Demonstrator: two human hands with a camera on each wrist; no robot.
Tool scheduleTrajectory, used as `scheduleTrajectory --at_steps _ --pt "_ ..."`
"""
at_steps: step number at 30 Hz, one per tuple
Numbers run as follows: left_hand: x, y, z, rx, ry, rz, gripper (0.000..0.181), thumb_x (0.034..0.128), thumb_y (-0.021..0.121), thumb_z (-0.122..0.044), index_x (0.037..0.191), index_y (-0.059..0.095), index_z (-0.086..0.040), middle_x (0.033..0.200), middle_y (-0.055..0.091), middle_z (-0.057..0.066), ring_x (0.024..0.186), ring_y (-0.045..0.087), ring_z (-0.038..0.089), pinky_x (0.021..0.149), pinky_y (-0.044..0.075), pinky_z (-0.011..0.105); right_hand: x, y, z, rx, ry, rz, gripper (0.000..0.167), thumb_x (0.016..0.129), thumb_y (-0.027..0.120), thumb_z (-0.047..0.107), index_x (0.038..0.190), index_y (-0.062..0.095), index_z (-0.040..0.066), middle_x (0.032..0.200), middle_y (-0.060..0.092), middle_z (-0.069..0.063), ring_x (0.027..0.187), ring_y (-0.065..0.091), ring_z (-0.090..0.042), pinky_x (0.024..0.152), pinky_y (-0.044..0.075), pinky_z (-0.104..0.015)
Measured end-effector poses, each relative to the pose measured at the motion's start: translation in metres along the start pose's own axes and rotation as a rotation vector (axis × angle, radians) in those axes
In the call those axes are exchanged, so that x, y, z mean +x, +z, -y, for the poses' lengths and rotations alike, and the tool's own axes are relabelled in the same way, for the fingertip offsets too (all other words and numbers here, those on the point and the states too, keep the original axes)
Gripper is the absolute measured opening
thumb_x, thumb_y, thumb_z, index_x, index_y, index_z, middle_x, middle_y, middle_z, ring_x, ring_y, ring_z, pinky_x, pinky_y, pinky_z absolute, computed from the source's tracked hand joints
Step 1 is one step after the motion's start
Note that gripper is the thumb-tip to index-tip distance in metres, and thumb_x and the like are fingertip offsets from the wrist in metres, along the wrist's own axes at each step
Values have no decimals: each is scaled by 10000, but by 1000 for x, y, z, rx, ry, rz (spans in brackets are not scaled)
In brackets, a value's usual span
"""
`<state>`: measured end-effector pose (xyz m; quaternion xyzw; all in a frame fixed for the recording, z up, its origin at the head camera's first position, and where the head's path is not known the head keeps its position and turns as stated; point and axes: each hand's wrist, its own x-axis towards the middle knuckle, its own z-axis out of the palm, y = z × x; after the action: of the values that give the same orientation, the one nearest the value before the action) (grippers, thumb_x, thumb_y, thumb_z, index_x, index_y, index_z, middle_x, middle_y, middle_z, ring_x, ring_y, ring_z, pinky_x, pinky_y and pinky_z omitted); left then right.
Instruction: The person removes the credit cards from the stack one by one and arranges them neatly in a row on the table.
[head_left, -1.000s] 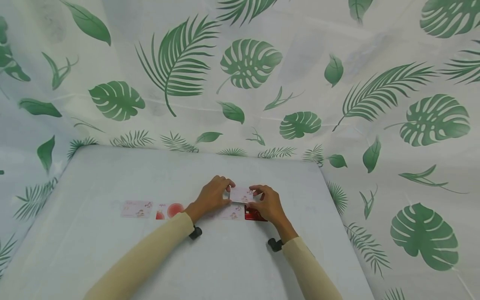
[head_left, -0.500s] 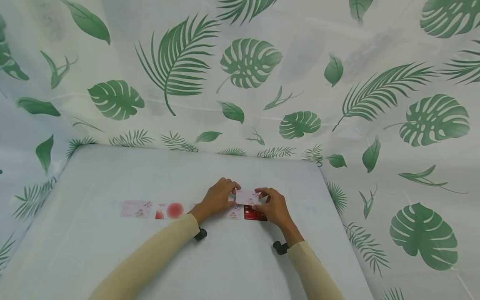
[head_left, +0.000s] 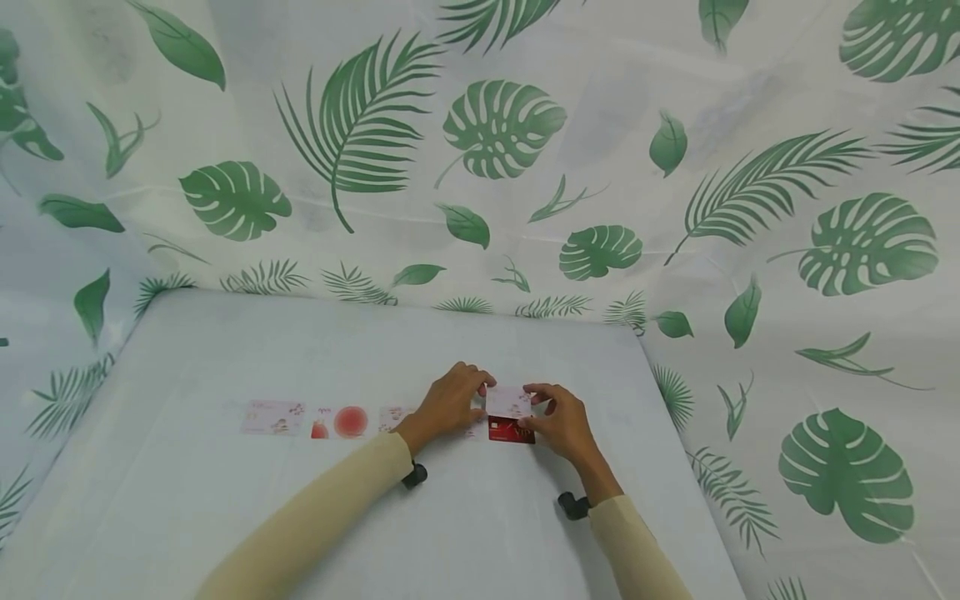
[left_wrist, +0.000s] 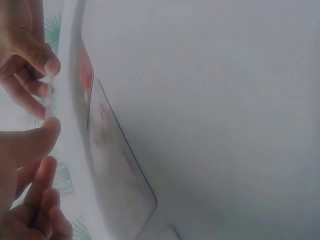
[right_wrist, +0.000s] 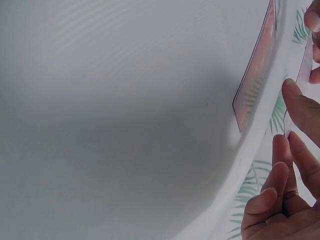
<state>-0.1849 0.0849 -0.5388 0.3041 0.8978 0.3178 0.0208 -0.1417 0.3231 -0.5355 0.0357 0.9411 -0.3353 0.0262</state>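
Observation:
A pale pink card (head_left: 509, 402) is held up between both hands, above the table and partly in front of a red card (head_left: 510, 430) that lies there. My left hand (head_left: 448, 400) pinches its left edge with thumb and fingertips. At the right edge, my right hand (head_left: 558, 419) grips it the same way. The left wrist view shows the held card (left_wrist: 49, 97) almost edge-on. Below the left hand, another pale pink card (head_left: 474, 432) is mostly hidden.
Along the same row to the left lie a pale pink card (head_left: 272, 417), a card with a red circle (head_left: 350, 422) and one more pinkish card (head_left: 392, 418), partly covered by the left arm. A leaf-printed sheet (head_left: 525, 200) rises behind the white table (head_left: 300, 350).
Both hands have moved right and slightly nearer with the pale pink card between them. It is now in front of the red card's upper part. The cards on the table stay put.

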Motion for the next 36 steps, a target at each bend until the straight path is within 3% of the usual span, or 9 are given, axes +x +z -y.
scheduleTrajectory --at_steps 21,36 --pt "7 24 -13 22 33 5 460 877 893 -251 1286 707 -153 1006 686 -38 956 534 121 797 501 250 -15 -14 -21 2 17 -16 574 828 901 83 1356 715 212 1159 704 -78 997 532 -253 766 434 -337" --pt "9 34 -22 43 44 16 458 888 884 -261 1297 705 -155 1022 692 -38 958 541 117 801 499 234 -24 -22 -29 2 34 -21 586 825 909 100 1365 715 218 1163 707 -82 994 542 -258 716 457 -299"
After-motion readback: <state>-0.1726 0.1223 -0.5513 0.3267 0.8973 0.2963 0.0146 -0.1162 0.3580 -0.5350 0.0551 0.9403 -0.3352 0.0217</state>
